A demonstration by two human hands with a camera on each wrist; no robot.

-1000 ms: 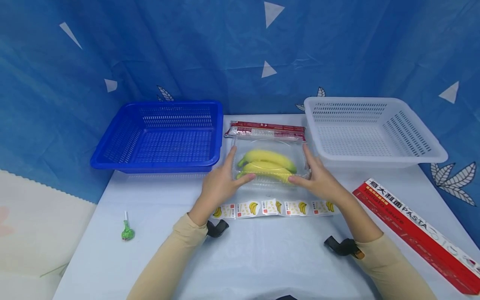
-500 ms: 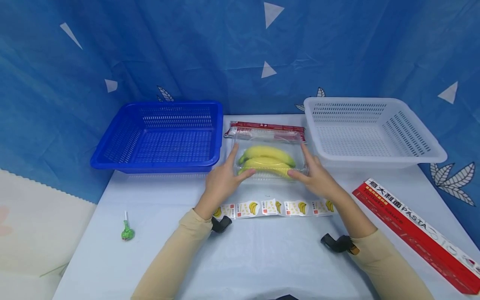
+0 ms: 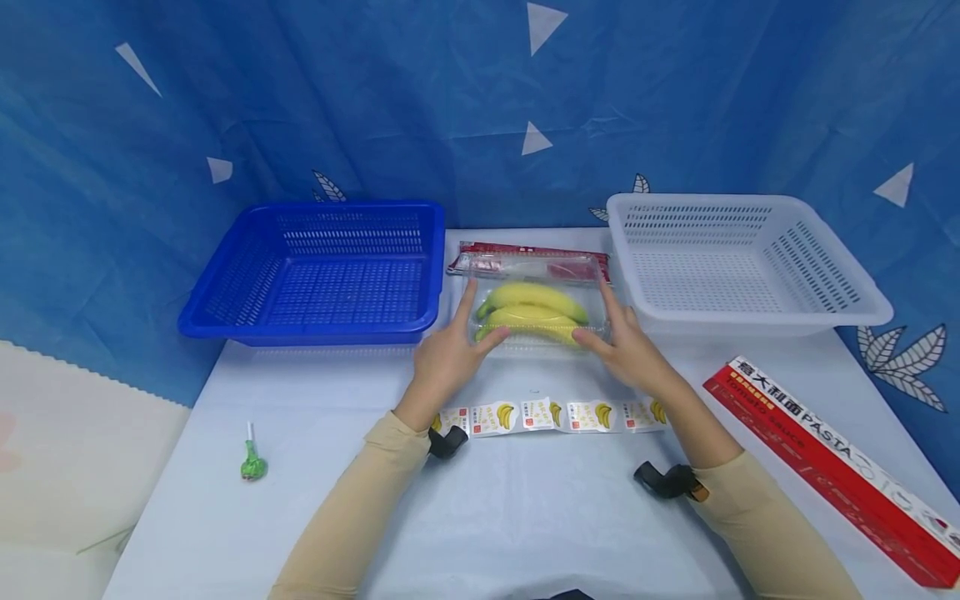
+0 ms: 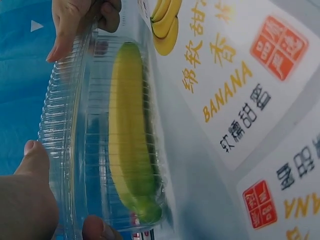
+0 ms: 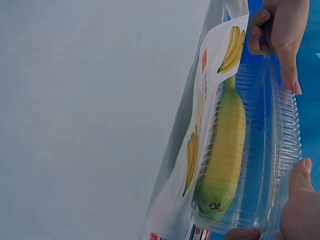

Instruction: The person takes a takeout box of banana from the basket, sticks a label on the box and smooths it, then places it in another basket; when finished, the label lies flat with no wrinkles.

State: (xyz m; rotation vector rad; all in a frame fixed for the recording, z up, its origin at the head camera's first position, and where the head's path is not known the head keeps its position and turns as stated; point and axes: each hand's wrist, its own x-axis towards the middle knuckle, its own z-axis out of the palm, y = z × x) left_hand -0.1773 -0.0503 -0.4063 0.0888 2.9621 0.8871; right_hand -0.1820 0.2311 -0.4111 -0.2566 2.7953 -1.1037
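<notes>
In the head view a clear plastic clamshell box (image 3: pixel 591 292) is at the middle of the table, with yellow-green bananas (image 3: pixel 531 320) inside. My left hand (image 3: pixel 446 358) grips its left end, the thumb over the near edge. The right hand (image 3: pixel 636 353) grips the opposite end in the same way. Both wrist views show thumbs on the ridged rim and fingertips curled lower on the box (image 4: pixel 65 165). In front lies a strip of banana stickers (image 3: pixel 534 416). Red-and-silver packets (image 3: pixel 480 261) lie behind the box and partly show through it.
A blue basket (image 3: pixel 315 333) stands at the back left and a white basket (image 3: pixel 757 318) at the back right. To the right lies a long red pasta box (image 3: pixel 832 467). A green-wrapped lollipop (image 3: pixel 252 463) lies on the left. A blue curtain (image 3: pixel 480 108) hangs behind the table.
Both hands, holding the clamshell box of bananas, have moved slightly away from me toward the red packets. The stickers, baskets, pasta box and lollipop stay in place.
</notes>
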